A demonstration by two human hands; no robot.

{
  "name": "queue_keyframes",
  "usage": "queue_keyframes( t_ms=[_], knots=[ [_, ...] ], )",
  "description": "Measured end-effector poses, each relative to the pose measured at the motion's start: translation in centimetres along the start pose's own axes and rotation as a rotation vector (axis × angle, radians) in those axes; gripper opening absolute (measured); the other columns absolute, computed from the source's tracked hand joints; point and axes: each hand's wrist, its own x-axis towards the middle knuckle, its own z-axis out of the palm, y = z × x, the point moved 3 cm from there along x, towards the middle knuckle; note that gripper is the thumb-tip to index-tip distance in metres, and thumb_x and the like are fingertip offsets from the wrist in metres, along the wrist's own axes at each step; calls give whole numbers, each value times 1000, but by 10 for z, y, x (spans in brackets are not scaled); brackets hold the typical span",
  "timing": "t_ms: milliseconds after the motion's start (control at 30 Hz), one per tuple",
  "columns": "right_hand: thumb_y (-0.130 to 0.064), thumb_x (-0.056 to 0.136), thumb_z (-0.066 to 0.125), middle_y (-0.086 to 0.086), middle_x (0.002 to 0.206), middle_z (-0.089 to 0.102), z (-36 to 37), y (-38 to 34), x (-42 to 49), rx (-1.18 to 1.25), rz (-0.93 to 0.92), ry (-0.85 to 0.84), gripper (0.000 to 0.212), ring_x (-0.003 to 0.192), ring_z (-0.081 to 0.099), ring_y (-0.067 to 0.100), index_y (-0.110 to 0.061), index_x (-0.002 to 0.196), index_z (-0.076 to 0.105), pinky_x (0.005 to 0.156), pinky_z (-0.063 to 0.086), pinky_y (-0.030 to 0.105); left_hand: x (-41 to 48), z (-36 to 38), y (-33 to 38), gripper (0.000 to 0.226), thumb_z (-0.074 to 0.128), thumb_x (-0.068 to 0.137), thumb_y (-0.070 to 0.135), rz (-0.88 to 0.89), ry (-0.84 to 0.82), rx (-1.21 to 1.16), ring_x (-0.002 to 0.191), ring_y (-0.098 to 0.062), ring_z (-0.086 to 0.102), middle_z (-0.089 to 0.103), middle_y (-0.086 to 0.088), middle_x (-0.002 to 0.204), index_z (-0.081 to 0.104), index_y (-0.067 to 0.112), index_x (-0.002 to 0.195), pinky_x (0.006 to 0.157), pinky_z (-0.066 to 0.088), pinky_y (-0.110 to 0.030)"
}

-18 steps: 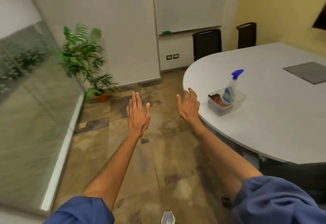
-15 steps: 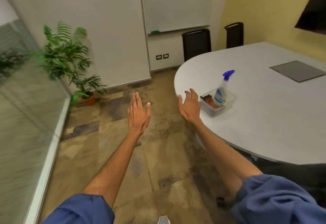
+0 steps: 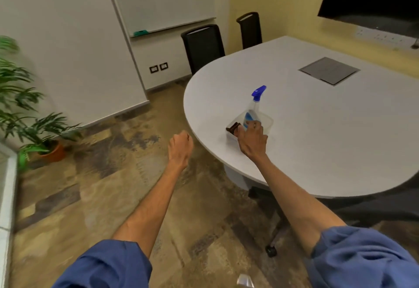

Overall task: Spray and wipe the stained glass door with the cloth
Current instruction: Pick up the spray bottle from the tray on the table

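Right hand [image 3: 252, 138] is down in the clear tub [image 3: 267, 122] on the counter [image 3: 317, 133], fingers at the spray bottle [image 3: 253, 112] but can't tell if it's gripped yet, brown cloth [image 3: 233, 127] alongside, left hand [image 3: 180, 146] fisted and empty.

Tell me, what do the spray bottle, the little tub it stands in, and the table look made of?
Spray bottle: clear plastic, since liquid shows through it, with an opaque blue plastic trigger head. Tub: thin see-through plastic, the table visible through its wall. Table: smooth matte pale grey top, probably laminate; I cannot be sure.
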Motion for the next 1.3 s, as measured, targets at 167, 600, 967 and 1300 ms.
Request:
queue_keyframes(
  t_ms=[167, 600, 967, 1300],
  knots=[
    [-36, 104, 39, 13, 141, 44, 9, 35, 45, -15, 66, -6, 45, 128, 44, 32, -8, 138, 45, 103, 37, 49, 45, 43, 29, 26, 47, 98, 12, 61, -76, -52, 78, -36, 68, 70, -18, 84, 67, -2, 93, 71, 57, -46],
    [-34, 101, 47, 12, 142, 48, 23, 101, 175, 18, 169, -63, 49, 125, 53, 30, -11, 143, 37, 105, 39, 47, 168, 140, 111, 21, 55, 92, 20, 101, -203, -41, 90, -29, 69, 76, -7, 96, 73, 11, 100, 78, 52, -36],
    [-58, 87, 63, 2, 135, 56, 39, 119, 245, 124, 127, -106, 72, 119, 57, 21, -20, 143, 39, 99, 49, 48, 222, 225, 144, 65, 71, 87, 36, 94, -568, -269, 118, -28, 62, 61, -11, 134, 44, 14, 143, 99, 52, -41],
    [-61, 82, 67, 4, 141, 55, 64, 122, 281, 148, 138, -70, 80, 125, 56, 23, -16, 143, 42, 102, 48, 39, 249, 288, 165, 59, 63, 95, 35, 106, -792, -444, 135, -26, 50, 49, -4, 150, 40, 20, 147, 114, 39, -40]
  ],
)
